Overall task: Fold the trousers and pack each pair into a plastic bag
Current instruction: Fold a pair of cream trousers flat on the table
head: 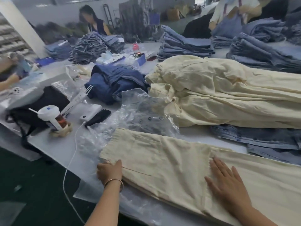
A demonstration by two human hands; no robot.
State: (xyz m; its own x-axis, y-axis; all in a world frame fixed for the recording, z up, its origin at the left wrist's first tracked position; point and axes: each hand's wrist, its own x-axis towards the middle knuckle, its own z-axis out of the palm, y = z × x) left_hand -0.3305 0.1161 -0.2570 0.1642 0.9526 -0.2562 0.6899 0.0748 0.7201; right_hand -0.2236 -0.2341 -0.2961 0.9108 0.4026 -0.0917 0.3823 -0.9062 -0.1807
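a long pale grey work surface (pixel 53 144) fills the room, over a dark green floor (pixel 24 185). a white slanted pillar (pixel 21 25) rises at the far left beside blurred pale shelving (pixel 9 39). the light grey back wall (pixel 65 7) is evenly lit.

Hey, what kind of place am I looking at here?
Probably a garment packing workshop: stacks of folded jeans cover a long table, clear plastic bags lie loose, and other workers handle clothes nearby.
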